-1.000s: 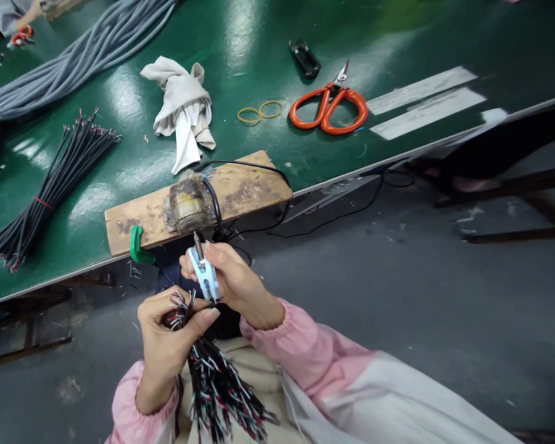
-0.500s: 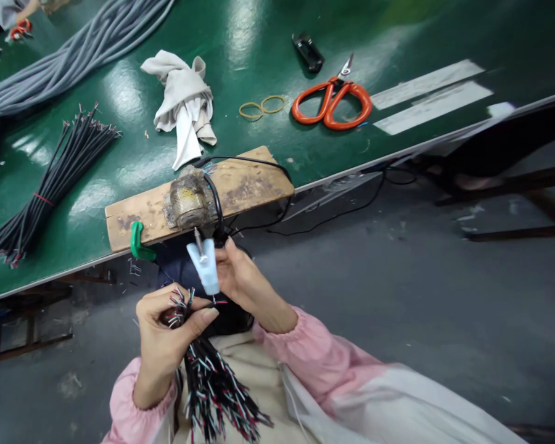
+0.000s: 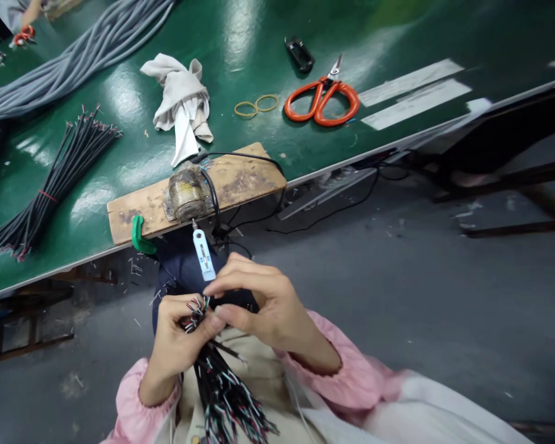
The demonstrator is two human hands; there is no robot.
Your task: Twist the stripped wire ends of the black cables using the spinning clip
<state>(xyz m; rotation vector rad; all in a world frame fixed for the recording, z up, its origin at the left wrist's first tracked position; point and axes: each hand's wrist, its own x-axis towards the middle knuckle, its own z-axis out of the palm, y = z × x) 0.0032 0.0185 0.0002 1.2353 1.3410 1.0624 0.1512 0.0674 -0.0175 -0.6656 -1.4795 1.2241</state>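
My left hand (image 3: 178, 336) is closed around a bundle of thin black cables (image 3: 229, 394) with red, white and black stripped wire ends. Wire tips (image 3: 195, 311) poke up above its thumb and fingers. My right hand (image 3: 263, 302) is beside these tips, its index finger and thumb apart and reaching to a few wire ends near the left thumb. Just above the fingertips, a light blue plastic clip (image 3: 204, 256) sits on the shaft of a small motor (image 3: 186, 196) wrapped in clear tape. The motor is fixed on a wooden board (image 3: 240, 176).
A green clamp (image 3: 141, 235) grips the board at the table edge. On the green table (image 3: 134, 132) lie a tied cable bundle (image 3: 58, 185), grey cables (image 3: 87, 58), a white cloth (image 3: 180, 102), rubber bands (image 3: 256, 107), orange-handled scissors (image 3: 322, 102) and a black object (image 3: 300, 54). A person's hand (image 3: 33, 11) shows at upper left.
My right hand has come down from beside the clip to the wire ends in my left hand. The clip has turned from a wide V to a narrow side, now apart from the wires.
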